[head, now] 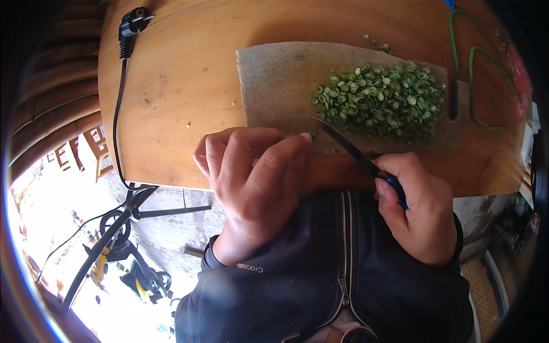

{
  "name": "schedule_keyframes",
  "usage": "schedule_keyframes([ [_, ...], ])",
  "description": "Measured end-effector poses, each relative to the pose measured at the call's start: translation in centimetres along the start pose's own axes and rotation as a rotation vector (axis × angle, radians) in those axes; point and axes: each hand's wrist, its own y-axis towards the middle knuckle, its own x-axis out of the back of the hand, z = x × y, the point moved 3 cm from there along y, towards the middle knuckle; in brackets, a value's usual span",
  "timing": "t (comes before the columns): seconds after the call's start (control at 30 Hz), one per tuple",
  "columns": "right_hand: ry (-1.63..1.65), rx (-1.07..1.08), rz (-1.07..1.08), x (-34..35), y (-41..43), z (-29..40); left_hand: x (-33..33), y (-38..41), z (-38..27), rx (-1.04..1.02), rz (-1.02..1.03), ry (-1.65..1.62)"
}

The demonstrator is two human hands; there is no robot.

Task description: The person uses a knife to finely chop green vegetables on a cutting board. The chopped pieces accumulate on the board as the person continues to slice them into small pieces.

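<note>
My right hand (414, 206) grips the blue handle of a kitchen knife (349, 147), its dark blade slanting up and left over the near edge of a worn wooden cutting board (276, 85). My left hand (257, 171) is curled near that edge, left of the blade. A small bit of green vegetable (312, 136) shows at the tip of its thumb and forefinger; the rest of the piece is hidden by the fingers. The blade tip is just beyond this bit, apart from it. Sliced green vegetable rings (381, 100) lie heaped on the board's right half.
The board rests on a wooden table (180, 85). A black power plug (135, 23) and its cord run down the left side. Green cord (472, 55) loops at the right, beside a red thing (520, 79). Small scraps (377, 43) lie behind the board. A black metal stand (128, 214) is lower left.
</note>
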Motion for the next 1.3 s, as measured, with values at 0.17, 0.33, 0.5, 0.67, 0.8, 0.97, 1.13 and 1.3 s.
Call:
schedule_keyframes([
  [0.17, -0.094, 0.039, -0.021, -0.5, 0.4, 0.5, 0.0, 0.6, -0.4, -0.066, 0.026, 0.0],
  [0.33, -0.212, 0.067, 0.082, -0.2, 0.8, 1.1, 0.2, 0.8, -0.4, -0.096, 0.049, 0.039],
  [0.5, -0.28, 0.051, 0.086, -0.3, 0.7, 1.4, -0.1, 0.5, -0.1, -0.094, 0.012, 0.018],
  [0.67, -0.356, 0.05, 0.085, -0.7, 0.5, 1.7, 0.1, 0.4, -0.1, -0.094, 0.028, 0.029],
  [0.8, -0.431, 0.066, 0.071, -1.2, 0.5, 2.2, 0.1, 0.6, -0.2, -0.103, 0.033, 0.03],
  [0.97, -0.442, 0.09, 0.035, -1.6, 0.8, 2.3, 0.0, 0.8, -0.1, -0.103, 0.022, 0.015],
  [1.13, -0.437, 0.023, 0.045, -1.0, -0.1, 2.0, -0.2, 0.7, -0.1, -0.071, 0.013, -0.011],
  [1.3, -0.394, 0.09, 0.007, -0.9, -0.1, 0.8, -0.1, 0.5, 0.1, -0.044, 0.023, -0.006],
])
